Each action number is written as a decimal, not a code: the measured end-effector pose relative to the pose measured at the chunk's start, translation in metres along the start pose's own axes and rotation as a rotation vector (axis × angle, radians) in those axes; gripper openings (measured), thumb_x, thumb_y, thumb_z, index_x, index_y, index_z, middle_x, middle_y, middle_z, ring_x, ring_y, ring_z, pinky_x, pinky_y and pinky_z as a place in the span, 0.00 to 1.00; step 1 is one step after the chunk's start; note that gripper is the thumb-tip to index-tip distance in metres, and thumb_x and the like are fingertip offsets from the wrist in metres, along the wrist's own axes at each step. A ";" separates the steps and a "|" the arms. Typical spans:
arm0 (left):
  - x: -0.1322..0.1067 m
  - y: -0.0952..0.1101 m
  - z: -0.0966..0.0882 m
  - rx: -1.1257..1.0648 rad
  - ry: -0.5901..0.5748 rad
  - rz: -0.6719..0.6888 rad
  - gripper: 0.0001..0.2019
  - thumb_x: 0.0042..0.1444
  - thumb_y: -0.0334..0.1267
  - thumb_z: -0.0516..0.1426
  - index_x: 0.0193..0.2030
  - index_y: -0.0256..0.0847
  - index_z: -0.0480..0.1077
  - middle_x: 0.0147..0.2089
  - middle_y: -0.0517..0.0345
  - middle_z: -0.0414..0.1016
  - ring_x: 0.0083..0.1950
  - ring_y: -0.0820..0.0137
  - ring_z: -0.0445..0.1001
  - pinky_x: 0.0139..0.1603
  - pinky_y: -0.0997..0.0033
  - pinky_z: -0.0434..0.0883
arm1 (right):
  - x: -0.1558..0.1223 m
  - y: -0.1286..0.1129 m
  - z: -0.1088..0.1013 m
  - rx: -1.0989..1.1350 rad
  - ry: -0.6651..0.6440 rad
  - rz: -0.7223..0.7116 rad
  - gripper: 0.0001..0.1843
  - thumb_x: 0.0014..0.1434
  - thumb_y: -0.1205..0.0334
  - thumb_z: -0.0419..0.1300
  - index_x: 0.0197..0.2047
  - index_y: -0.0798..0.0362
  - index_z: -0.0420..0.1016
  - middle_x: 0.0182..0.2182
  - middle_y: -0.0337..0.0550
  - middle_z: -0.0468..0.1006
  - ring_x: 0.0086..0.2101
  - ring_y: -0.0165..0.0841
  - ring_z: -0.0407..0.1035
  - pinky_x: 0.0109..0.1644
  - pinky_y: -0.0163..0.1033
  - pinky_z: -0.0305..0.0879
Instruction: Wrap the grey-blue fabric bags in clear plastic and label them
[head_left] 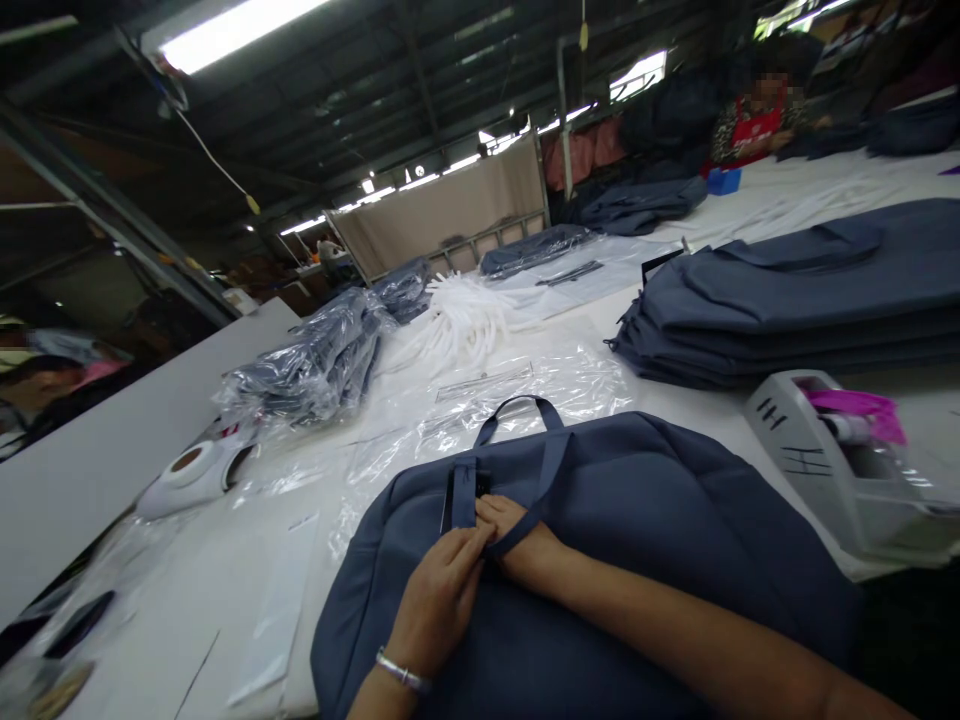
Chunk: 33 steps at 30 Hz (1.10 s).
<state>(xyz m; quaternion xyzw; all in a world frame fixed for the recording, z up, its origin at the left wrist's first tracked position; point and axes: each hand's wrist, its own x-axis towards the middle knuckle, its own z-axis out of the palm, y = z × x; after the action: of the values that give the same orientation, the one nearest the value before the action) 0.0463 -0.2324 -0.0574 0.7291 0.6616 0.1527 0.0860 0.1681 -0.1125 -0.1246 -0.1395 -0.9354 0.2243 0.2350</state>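
Observation:
A navy blue bag (645, 500) lies in front of me on the table, with one handle loop (551, 470) over my right wrist area and another handle (517, 402) standing up behind it. My left hand (442, 580), with a silver bracelet at the wrist, has its fingers pinched together near the lower end of a short navy strap (465, 490). My right hand (521, 535) meets it there, fingertips closed against the left ones. What the fingertips hold is hidden between them. A black tag (448, 500) shows beside the short strap.
Plastic-wrapped bags (307, 360) lie at the left, near a bundle of white cords (472, 310). Stacked navy bags (810, 290) and a grey bin (810, 460) stand right. A white rounded device (187, 475) is at far left. A person in a red apron (754, 130) sits behind.

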 end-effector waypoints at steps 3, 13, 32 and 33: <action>-0.012 -0.008 0.016 -0.005 0.029 -0.019 0.21 0.65 0.35 0.48 0.63 0.51 0.64 0.61 0.55 0.70 0.62 0.65 0.68 0.64 0.62 0.66 | -0.026 -0.006 -0.004 -0.026 -0.021 0.008 0.24 0.64 0.69 0.52 0.63 0.54 0.65 0.64 0.53 0.63 0.64 0.44 0.54 0.68 0.55 0.49; -0.016 0.001 0.022 0.047 -0.045 0.031 0.22 0.64 0.48 0.50 0.62 0.48 0.65 0.62 0.52 0.70 0.65 0.58 0.64 0.68 0.47 0.60 | -0.134 -0.084 -0.084 0.587 -0.106 0.468 0.21 0.67 0.49 0.49 0.48 0.51 0.79 0.39 0.48 0.82 0.37 0.36 0.76 0.43 0.40 0.71; 0.003 0.042 0.032 0.096 -0.129 0.007 0.27 0.63 0.54 0.47 0.64 0.46 0.64 0.58 0.44 0.74 0.57 0.54 0.72 0.66 0.47 0.59 | -0.166 -0.105 0.001 1.898 0.711 1.031 0.29 0.54 0.50 0.67 0.55 0.53 0.71 0.53 0.50 0.76 0.56 0.44 0.67 0.60 0.54 0.64; 0.002 0.044 0.034 0.078 -0.120 -0.010 0.28 0.63 0.53 0.47 0.67 0.46 0.59 0.58 0.44 0.73 0.58 0.55 0.72 0.66 0.47 0.58 | -0.165 -0.105 0.003 1.884 0.722 1.016 0.28 0.54 0.52 0.67 0.55 0.53 0.72 0.54 0.49 0.76 0.57 0.44 0.67 0.61 0.54 0.64</action>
<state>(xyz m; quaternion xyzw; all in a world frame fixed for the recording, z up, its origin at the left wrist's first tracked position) 0.0992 -0.2331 -0.0752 0.7364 0.6644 0.0824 0.0978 0.2911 -0.2648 -0.1379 -0.3276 -0.1059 0.8564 0.3847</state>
